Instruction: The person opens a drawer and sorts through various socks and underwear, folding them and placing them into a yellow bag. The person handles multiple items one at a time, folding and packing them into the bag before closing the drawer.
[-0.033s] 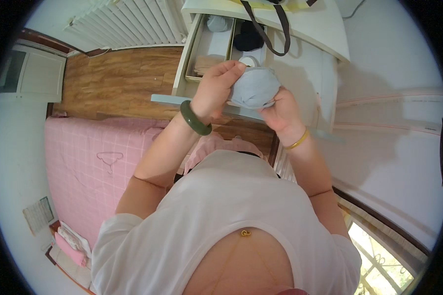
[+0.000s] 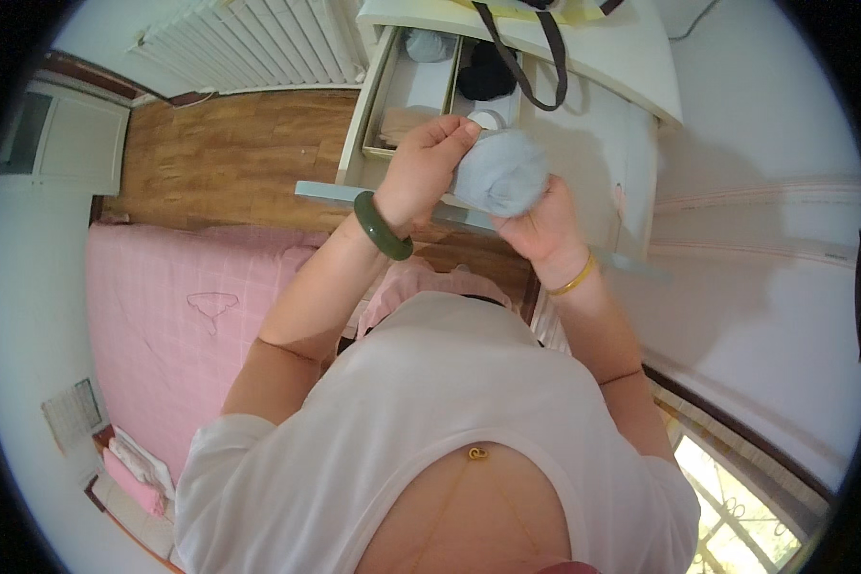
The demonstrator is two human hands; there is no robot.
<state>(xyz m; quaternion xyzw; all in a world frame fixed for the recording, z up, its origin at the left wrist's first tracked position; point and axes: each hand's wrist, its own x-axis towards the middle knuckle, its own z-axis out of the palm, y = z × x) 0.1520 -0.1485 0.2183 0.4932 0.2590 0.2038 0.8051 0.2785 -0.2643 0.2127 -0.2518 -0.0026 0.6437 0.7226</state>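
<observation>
A pink bed [image 2: 172,316] lay at the left, well apart from the work. The left hand [image 2: 426,167] had its fingers curled tight on the upper edge of a pale grey-blue bundle of cloth [image 2: 502,172], held in the air just over the open white drawer [image 2: 392,96]. The right hand [image 2: 545,225] cupped the bundle from below, fingers closed on it. The rolling looked nearly finished; tucking the loose edge seemed the next need. Folded things already filled part of the drawer, its front edge close beneath the wrists, and a dark strap [image 2: 521,62] hung above.
</observation>
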